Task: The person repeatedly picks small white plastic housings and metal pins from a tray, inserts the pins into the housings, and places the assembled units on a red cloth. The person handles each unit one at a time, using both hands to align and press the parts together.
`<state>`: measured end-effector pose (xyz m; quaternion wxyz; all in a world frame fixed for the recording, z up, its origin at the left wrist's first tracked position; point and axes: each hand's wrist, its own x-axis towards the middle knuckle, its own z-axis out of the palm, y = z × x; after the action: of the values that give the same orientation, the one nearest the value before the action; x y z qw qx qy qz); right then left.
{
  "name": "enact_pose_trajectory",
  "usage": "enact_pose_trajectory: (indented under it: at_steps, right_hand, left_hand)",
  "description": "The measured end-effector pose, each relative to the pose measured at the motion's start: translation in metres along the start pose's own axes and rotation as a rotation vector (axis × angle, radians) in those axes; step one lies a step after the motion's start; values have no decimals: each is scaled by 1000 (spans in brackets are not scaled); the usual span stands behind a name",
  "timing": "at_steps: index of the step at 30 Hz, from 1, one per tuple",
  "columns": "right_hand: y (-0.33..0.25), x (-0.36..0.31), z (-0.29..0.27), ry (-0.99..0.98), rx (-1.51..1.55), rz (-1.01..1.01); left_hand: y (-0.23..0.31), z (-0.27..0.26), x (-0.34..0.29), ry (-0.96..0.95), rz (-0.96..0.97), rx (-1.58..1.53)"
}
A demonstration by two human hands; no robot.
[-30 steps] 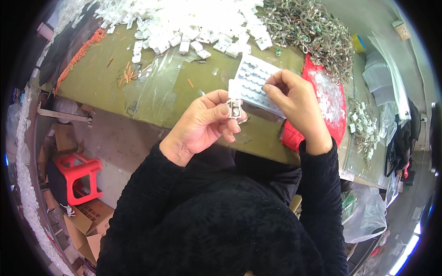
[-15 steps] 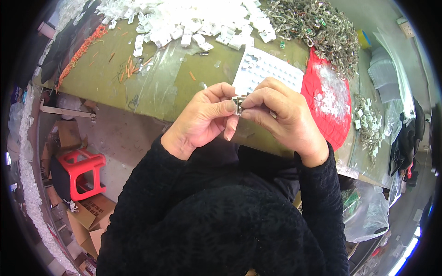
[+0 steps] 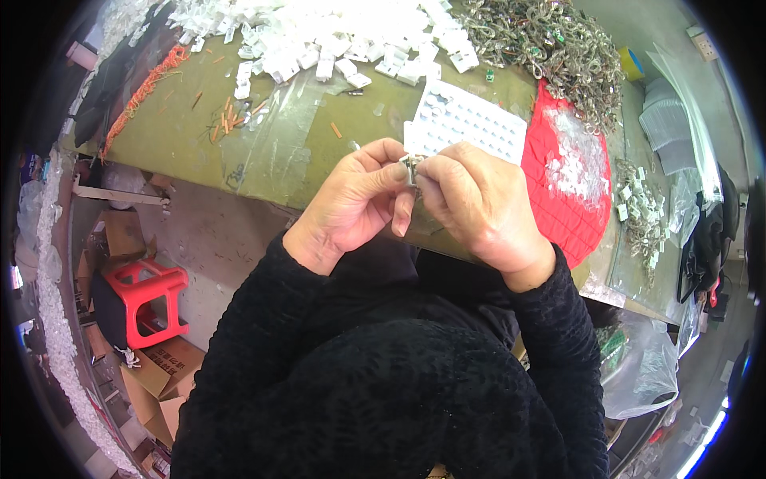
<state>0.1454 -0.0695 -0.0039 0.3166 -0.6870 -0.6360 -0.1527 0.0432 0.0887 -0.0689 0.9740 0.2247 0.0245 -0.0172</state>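
A small white plastic housing (image 3: pixel 410 170) with something dark or metallic inside is held in front of me, over the table's near edge. My left hand (image 3: pixel 359 191) pinches it between thumb and fingers from the left. On its right side, my right hand (image 3: pixel 483 195) has thumb and forefinger pressed together at the piece; whatever is between those fingertips is hidden. Just beyond the hands lies a white sheet (image 3: pixel 471 120) with rows of small round pieces. A big heap of white plastic housings (image 3: pixel 319 36) covers the far side of the table.
A tangle of coiled wires with small boards (image 3: pixel 558 48) lies at the far right. Below it is a red cloth (image 3: pixel 570 176) with clear flakes on it. White pieces on wires (image 3: pixel 641 207) lie farther right. Orange strings (image 3: pixel 144 100) mark the table's left edge. A red stool (image 3: pixel 152 299) stands lower left.
My right hand has turned and shifted slightly, its fingers curling lower beside the piece. The piece has tilted in my left hand, which otherwise keeps its hold.
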Motion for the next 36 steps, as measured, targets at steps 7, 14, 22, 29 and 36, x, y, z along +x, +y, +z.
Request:
enact_pose_trajectory:
  at_steps: [7, 14, 22, 29, 36]
  right_hand:
    - [6, 1, -5, 32, 147, 140]
    - [8, 4, -8, -84, 216, 131]
    - [-9, 0, 4, 36, -26, -62]
    - [-5, -16, -7, 18, 338, 301]
    - [39, -17, -8, -4, -177, 396]
  left_hand:
    - [2, 0, -1, -41, -45, 25]
    - [3, 1, -2, -22, -59, 52]
    - [2, 1, -3, 30, 1, 57]
    - [1, 6, -3, 138, 48, 178]
    - [2, 6, -1, 90, 37, 150]
